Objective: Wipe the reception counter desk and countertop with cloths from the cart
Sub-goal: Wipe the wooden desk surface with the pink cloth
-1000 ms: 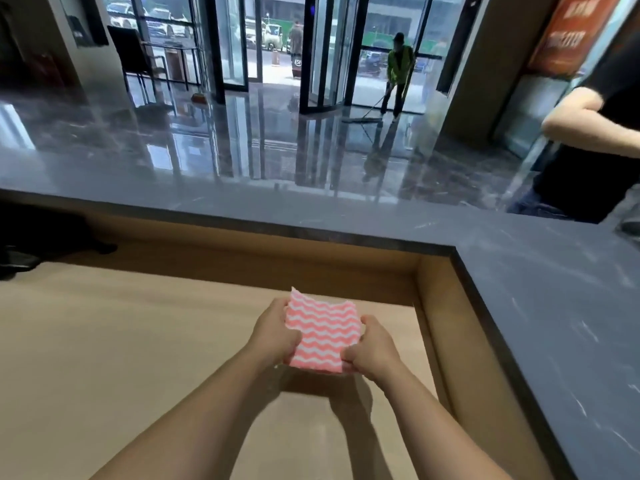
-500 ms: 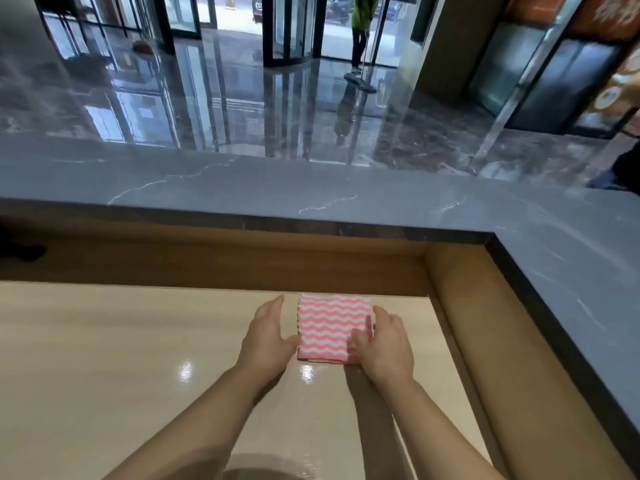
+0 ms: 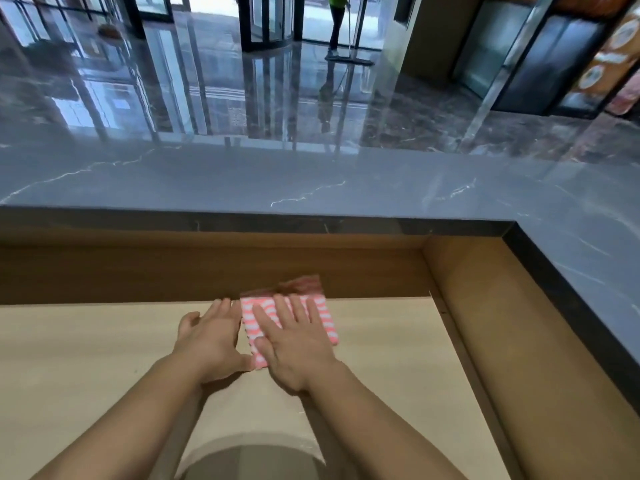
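Two bare forearms reach forward from the bottom of the view over the pale wooden desk (image 3: 86,358). Both hands lie palm down with straight fingers and grip nothing. The left hand (image 3: 211,341) rests flat on the desk just beside the cloth (image 3: 325,317), its inner edge against the cloth's left side. The right hand (image 3: 294,351) presses flat on top of the cloth, its fingers spread across most of it. The cloth is folded into a small rectangle with pink and white wavy stripes, and it lies at the far edge of the desk, close to the right-hand corner. Its far side sits right up against the dark wooden back panel (image 3: 173,271), which shows a dim reflection of it. A lighter wooden side panel (image 3: 485,323) closes off the desk on the right. Above both panels runs the grey marble countertop (image 3: 242,181) with thin white veins, turning a corner and coming back along the right side. Beyond it spreads a glossy dark lobby floor (image 3: 207,91). Farthest off, by the glass doors (image 3: 270,22), a person in a green top (image 3: 337,22) stands holding a flat mop (image 3: 349,58) to the floor.
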